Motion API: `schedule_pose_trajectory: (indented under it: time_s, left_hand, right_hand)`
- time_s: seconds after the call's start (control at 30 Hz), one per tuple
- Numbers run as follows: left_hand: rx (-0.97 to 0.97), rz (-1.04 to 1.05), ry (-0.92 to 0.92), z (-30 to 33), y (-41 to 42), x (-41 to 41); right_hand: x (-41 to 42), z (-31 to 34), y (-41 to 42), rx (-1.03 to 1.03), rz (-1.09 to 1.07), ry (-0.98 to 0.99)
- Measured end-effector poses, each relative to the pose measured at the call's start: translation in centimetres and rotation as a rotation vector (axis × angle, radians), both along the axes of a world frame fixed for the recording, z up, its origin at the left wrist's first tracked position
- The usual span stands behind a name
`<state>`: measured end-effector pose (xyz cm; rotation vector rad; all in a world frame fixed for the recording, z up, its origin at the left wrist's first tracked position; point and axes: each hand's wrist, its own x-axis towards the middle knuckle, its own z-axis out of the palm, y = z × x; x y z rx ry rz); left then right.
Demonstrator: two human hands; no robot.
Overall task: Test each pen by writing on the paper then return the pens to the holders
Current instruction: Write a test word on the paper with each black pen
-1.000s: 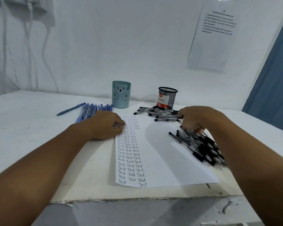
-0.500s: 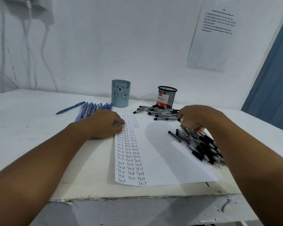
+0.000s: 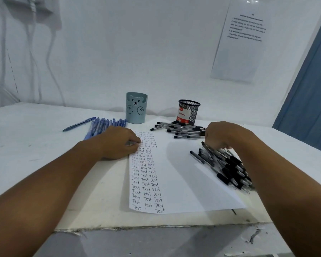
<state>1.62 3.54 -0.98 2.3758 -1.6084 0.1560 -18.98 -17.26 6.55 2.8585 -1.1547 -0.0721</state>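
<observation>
Progress, judged: mid-task. Paper (image 3: pixel 183 175) carries 3 columns of handwritten "Test" down its left part, the 3rd running 1 line lower than the others; the right two-thirds is blank. So plenty of pens tested, none returned: both holders look empty from this angle and all pens lie loose on the tabletop (image 3: pixel 35 145).

Left: test the remaining pens, then load both holders.

Layout, clock-face from the paper centre:
- 11 o'clock: blue pens (image 3: pixel 107 125) in a tight side-by-side row, 1 stray angled off to their left.
- 12 o'clock: teal bear holder (image 3: pixel 136 108), smooth matt cylinder with a notched rim and a printed bear face.
- 1 o'clock: black mesh holder (image 3: pixel 189 112), open wire cup with a red-and-white "Ball Pens" label. Small heap of clear-barrel black pens (image 3: pixel 182 129) just in front of it.
- 3 o'clock: bigger pile of black pens (image 3: pixel 226 167), clear barrels, black caps, overlapping the paper's right edge.

Left hand (image 3: pixel 119 143): rests on the paper's upper-left edge, fingers curled under; can't tell if the grip holds anything.
Right hand (image 3: pixel 224 135): over the top of the big pile, fingers curled down into the pens, grip apparently closing on 1; exact pen hidden.

Tabletop is white, with chipped paint at the near edge.
</observation>
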Motion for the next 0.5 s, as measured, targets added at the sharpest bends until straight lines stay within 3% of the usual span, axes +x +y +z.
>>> schedule_pose_trajectory:
  time_s: [0.5]
  left_hand:
    - [-0.014, 0.0, 0.0, 0.1, 0.0, -0.1]
  right_hand:
    - [4.1, -1.8, -4.1, -0.062, 0.197, -0.245]
